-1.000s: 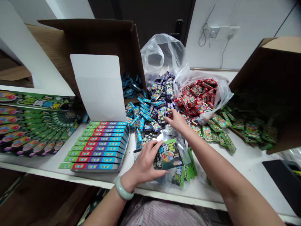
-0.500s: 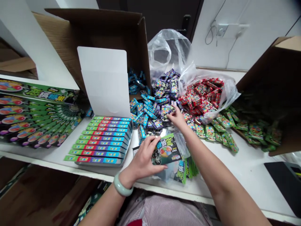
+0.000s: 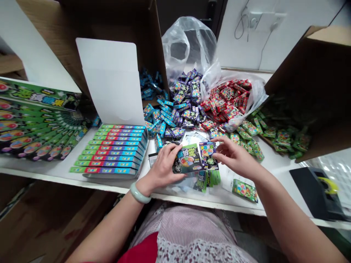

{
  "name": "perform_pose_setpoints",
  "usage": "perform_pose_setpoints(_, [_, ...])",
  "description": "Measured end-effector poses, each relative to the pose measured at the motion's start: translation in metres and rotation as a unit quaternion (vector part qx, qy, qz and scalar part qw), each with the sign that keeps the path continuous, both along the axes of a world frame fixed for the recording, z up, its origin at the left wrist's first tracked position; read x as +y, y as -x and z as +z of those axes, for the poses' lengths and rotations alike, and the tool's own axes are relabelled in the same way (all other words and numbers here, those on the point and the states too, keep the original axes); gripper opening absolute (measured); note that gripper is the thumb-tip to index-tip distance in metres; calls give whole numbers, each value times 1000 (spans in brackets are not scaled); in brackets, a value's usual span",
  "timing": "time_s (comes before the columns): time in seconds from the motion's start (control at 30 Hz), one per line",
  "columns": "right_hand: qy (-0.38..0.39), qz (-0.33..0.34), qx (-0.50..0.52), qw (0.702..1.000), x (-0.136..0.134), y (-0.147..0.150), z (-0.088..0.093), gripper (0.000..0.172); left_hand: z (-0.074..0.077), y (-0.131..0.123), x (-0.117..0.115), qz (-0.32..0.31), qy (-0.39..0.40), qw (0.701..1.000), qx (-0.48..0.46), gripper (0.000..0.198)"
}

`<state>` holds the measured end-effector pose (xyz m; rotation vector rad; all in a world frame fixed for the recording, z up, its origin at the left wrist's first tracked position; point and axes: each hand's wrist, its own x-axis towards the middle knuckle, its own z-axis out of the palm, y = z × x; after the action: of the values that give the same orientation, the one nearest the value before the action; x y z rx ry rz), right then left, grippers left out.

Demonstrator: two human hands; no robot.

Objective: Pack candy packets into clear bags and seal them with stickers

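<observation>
1. Now that the right-hand grip [image 3: 236, 159] has come away from the heap of purple sachets [image 3: 186, 96], its thumb and fingers, partly closed, hold a purple foil sachet [image 3: 208, 155] by the right edge.
2. The left-hand grip [image 3: 161, 168] is curled around a green printed packet [image 3: 188, 159], which sits just beside the sachet. A smooth jade bangle [image 3: 139, 193] circles that wrist.
3. Both items are held above a crumpled, glossy plastic bag [image 3: 193, 138] on the white worktop [image 3: 274, 182]. A loose green packet [image 3: 245, 190] lies near the right-hand grip.
4. Beyond the hands, a heap of red sachets [image 3: 226, 100] slumps against thin, wrinkled film, while a heap of green sachets [image 3: 249, 137] spreads to its right.
5. On the left, flat multicoloured sachets lie overlapped in rows in a shallow card display box [image 3: 109, 149]. Its white lid [image 3: 108, 80] stands upright against a corrugated brown carton [image 3: 106, 22].
</observation>
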<state>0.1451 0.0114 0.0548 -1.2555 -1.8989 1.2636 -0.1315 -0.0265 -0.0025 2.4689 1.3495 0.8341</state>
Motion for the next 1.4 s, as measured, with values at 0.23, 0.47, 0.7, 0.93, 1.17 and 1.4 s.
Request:
perform_pose_setpoints(0.23, [20,-9,63,998,-1,-1,-1,40,4,2,-2,-7,8,1000,-7,100])
perform_pose_setpoints(0.47, [52,50,61,996,-6,-6,-5,33,5,0,-6,-24,5,1000,-6,102])
perform_pose_setpoints(0.7, [30,91,-4,995,-4,-3,1,31,6,5,-6,-51,14,999,4,102])
perform_pose_setpoints(0.93, [4,131,-67,989,-5,-3,3,30,7,-2,-9,-74,33,997,6,100])
perform_pose_setpoints(1.17, [-75,-42,23,996,-16,19,-18,20,4,-1,-3,-20,28,999,-31,99])
perform_pose_setpoints(1.4, [-120,23,-40,992,-22,27,-30,39,2,0,-7,-39,43,997,-48,101])
